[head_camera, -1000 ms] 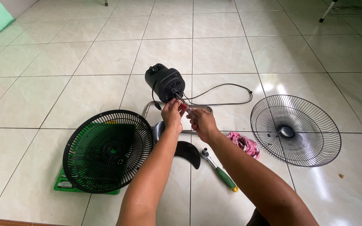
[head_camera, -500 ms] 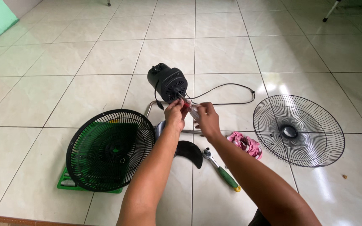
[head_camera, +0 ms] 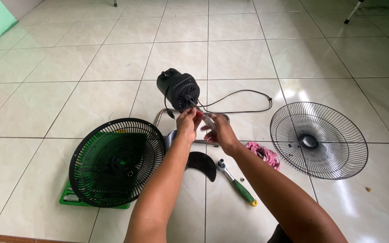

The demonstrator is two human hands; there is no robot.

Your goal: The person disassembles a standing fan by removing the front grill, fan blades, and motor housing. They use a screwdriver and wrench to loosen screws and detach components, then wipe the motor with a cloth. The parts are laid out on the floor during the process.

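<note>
While my left hand [head_camera: 188, 122] pinches a small red part at the fan motor [head_camera: 178, 91] shaft, my right hand [head_camera: 217, 130] grips a blurred, slim tool. 2 black grilles flank them: 1 [head_camera: 118, 162] left, 1 [head_camera: 318, 139] right.

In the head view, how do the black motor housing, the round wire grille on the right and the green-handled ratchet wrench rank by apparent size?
Largest to smallest:
1. round wire grille
2. green-handled ratchet wrench, longer than the motor though much thinner, so this pair is unsure
3. black motor housing
</note>
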